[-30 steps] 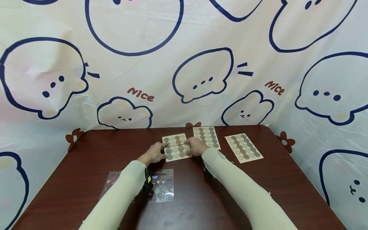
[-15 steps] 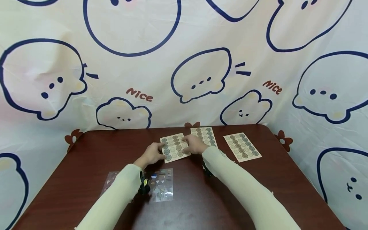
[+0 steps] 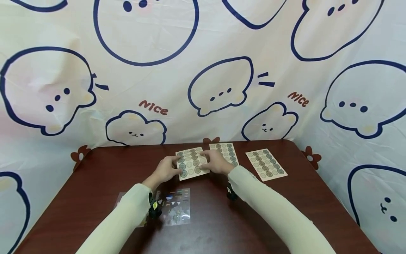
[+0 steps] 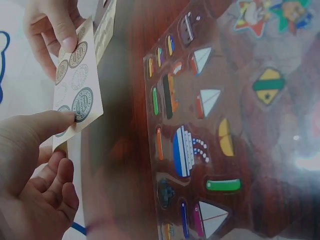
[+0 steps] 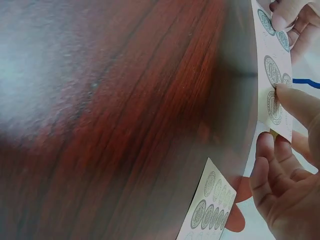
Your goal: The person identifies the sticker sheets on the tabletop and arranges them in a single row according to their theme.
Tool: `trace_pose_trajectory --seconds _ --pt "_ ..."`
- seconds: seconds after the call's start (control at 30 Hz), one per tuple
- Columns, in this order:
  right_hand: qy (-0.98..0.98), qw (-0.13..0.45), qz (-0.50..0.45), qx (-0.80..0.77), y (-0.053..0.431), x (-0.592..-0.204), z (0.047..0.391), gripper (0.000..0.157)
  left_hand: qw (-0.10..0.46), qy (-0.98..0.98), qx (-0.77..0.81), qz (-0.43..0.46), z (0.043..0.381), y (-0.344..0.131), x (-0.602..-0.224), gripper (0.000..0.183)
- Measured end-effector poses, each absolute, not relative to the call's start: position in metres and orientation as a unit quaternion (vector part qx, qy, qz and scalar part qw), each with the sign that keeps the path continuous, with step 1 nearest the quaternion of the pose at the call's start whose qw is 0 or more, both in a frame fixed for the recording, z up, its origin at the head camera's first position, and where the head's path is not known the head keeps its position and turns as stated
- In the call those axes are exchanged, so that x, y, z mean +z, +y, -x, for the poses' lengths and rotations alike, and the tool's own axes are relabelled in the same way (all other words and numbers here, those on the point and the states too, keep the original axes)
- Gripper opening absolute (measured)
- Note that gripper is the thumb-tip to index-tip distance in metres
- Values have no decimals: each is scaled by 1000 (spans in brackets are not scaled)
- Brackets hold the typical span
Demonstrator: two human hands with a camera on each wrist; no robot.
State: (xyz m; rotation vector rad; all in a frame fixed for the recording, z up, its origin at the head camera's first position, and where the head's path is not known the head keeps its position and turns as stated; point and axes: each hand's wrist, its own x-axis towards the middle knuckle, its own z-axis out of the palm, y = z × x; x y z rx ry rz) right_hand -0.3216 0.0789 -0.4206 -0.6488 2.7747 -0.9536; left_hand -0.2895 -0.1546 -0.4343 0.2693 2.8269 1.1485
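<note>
A cream sheet of round, stamp-like stickers (image 3: 191,163) is held by its two sides near the back of the table. My left hand (image 3: 166,169) pinches its left edge; in the left wrist view the thumb (image 4: 55,122) presses the printed face and fingers curl behind. On the opposite edge my right hand (image 3: 217,162) pinches the same sheet, thumb (image 5: 300,105) in front and fingers behind. Both wrist views show the sheet raised and tilted off the tabletop. Part of its right side is hidden by the right hand.
Two similar sticker sheets lie on the brown table (image 3: 215,211): one behind my right hand (image 3: 227,151), another further right (image 3: 266,164). A clear plastic sheet of boat stickers (image 3: 177,208) lies nearer, partly under my left forearm. A printed cloth wall (image 3: 177,127) borders the back.
The left hand and wrist have shifted slightly left, and the held sheet's lower edge tilts a little nearer me. The right hand keeps its grip. The head view has shifted slightly.
</note>
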Motion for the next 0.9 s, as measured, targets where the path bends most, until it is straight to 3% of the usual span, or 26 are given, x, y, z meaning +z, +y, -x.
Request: trace_pose_trajectory --seconds 0.9 --pt "886 64 265 -375 117 -404 264 54 -15 913 387 -126 237 -145 -412 54"
